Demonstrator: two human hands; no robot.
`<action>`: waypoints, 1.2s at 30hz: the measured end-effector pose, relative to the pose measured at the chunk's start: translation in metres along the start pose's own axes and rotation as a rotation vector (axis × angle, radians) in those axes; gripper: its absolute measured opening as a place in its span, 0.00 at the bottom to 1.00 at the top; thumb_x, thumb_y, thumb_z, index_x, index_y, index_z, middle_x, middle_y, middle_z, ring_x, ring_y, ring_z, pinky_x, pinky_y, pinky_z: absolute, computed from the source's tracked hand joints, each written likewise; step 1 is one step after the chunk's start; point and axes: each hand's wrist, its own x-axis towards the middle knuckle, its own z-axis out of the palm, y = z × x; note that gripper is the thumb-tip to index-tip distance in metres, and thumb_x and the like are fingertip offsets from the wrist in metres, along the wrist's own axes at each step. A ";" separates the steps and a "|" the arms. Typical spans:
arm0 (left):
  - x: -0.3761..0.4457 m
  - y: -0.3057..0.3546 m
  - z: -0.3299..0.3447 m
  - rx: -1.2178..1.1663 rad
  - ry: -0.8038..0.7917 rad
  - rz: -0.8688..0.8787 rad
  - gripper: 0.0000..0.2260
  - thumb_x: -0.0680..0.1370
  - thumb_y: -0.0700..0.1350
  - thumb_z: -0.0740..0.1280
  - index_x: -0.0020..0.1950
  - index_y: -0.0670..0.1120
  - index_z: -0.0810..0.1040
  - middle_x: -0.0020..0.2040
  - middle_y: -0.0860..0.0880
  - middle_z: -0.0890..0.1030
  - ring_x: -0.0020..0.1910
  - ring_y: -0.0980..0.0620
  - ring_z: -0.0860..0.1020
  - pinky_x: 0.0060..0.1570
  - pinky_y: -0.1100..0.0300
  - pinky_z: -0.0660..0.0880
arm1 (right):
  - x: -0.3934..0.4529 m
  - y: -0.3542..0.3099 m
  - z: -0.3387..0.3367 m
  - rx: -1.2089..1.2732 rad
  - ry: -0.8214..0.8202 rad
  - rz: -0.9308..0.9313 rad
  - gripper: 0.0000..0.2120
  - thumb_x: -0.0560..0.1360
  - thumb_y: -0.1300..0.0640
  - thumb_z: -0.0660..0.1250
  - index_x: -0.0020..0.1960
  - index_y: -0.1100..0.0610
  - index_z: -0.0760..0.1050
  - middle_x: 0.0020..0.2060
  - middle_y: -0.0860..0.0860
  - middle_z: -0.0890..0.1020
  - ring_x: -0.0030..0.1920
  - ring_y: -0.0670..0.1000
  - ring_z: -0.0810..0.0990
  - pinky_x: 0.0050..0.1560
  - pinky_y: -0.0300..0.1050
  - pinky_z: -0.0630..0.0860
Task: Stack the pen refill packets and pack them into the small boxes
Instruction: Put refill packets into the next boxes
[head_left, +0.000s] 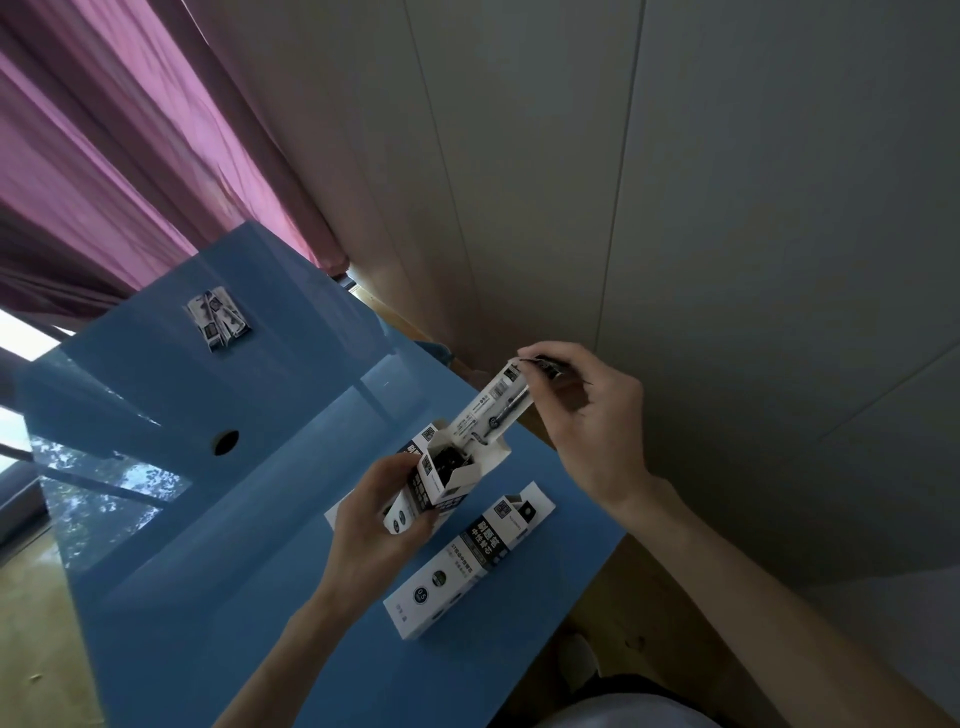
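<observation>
1. The left hand (376, 525) grips a small box (434, 486) near the middle of the blue tabletop (218, 597). Its fingers curl round the box's lower body, and the thumb lies along the near side.
2. That box is held tilted, with its open top facing up and to the right. Its white flaps stand spread apart, and dark contents show inside the mouth.
3. The right hand (587, 415) is raised above and to the right of the box. Thumb and forefinger pinch the far top end of a refill packet (491, 410); the other fingers are loosely curled behind.
4. The packet slants down to the left, and its lower end sits in the open mouth of the held box, between the flaps.
5. A second box (467, 561) lies flat on the tabletop, just right of the left hand and nearer the tabletop's right edge. Its long side runs from near left to far right, and its far end is open with a flap raised.
6. Something flat and white lies on the tabletop under the left hand and the held box; what it is I cannot tell.
7. A small pile of packets (219, 318) lies well apart at the far left of the tabletop.
8. A round hole (226, 442) shows in the tabletop, left of the held box.
9. A pink curtain (130, 156) hangs at far left, beside a pale panelled wall (675, 182).
</observation>
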 end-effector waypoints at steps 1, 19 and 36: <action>0.000 -0.001 0.000 0.005 -0.002 -0.002 0.21 0.70 0.38 0.75 0.62 0.49 0.78 0.59 0.57 0.84 0.63 0.53 0.81 0.65 0.49 0.77 | -0.001 0.000 0.001 -0.001 -0.026 0.006 0.07 0.79 0.62 0.71 0.56 0.57 0.83 0.46 0.47 0.86 0.46 0.47 0.86 0.47 0.40 0.82; 0.008 0.000 0.007 0.048 -0.019 -0.003 0.22 0.72 0.37 0.78 0.62 0.54 0.78 0.58 0.62 0.83 0.61 0.58 0.80 0.62 0.64 0.76 | -0.033 0.020 0.032 -0.122 -0.445 0.264 0.12 0.82 0.48 0.67 0.61 0.54 0.77 0.45 0.50 0.86 0.44 0.48 0.86 0.42 0.53 0.84; 0.011 -0.011 0.012 0.148 0.021 -0.056 0.24 0.72 0.42 0.80 0.65 0.55 0.78 0.59 0.61 0.82 0.61 0.62 0.79 0.63 0.62 0.76 | -0.033 0.044 0.030 -0.155 -0.329 0.342 0.10 0.82 0.52 0.67 0.62 0.51 0.81 0.47 0.42 0.85 0.43 0.42 0.83 0.45 0.43 0.82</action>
